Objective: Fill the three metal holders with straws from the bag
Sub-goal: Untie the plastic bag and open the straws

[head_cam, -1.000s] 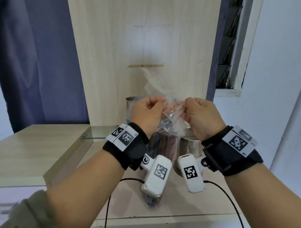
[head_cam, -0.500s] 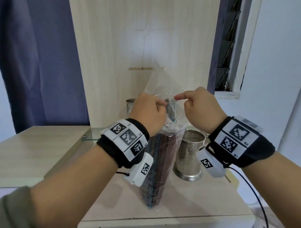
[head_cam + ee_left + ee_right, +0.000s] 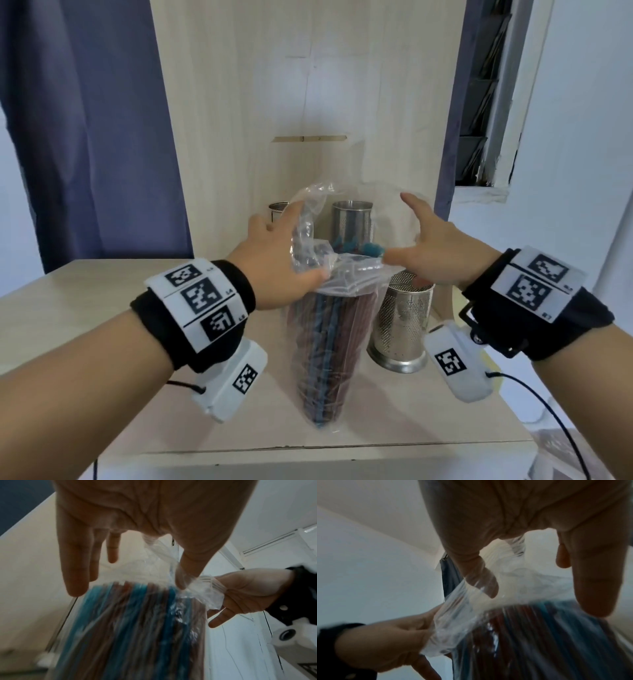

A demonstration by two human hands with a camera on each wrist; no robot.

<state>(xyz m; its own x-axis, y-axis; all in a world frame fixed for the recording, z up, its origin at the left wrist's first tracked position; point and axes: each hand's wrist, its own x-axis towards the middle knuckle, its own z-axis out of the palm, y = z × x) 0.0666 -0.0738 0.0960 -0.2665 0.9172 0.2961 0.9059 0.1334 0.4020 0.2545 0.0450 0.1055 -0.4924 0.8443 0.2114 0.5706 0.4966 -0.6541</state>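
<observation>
Status: early, nothing loaded yet. I've got the straw bag (image 3: 325, 342) standing upright on the tabletop (image 3: 394, 418), between both hands, mouth being pulled apart.

Left hand (image 3: 274, 263): grip is a thumb pinch on the film at the left side of the bag mouth, other fingers straight and fanned out past it. Left wrist view shows the thumb (image 3: 187, 572) pressing bunched plastic.

Right hand (image 3: 435, 253): same job on the right side of the mouth. Right wrist view shows the thumb (image 3: 479, 574) tucked behind the film with plastic gathered in the web of the hand, index straight. I read that as gripping the bag edge, loosely.

Straws (image 3: 346, 246): blue and dark red, all in the bag, tips just showing at the mouth between the two grips.

Holders: three perforated metal ones. One (image 3: 404, 318) just below the right grip, one (image 3: 352, 221) beyond the bag between the hands, one (image 3: 278, 211) behind the left fingers, mostly hidden. The near one looks empty; can't see into the other two.

Done: bag mouth open, roughly. Left: pull straws, fill all three holders.
</observation>
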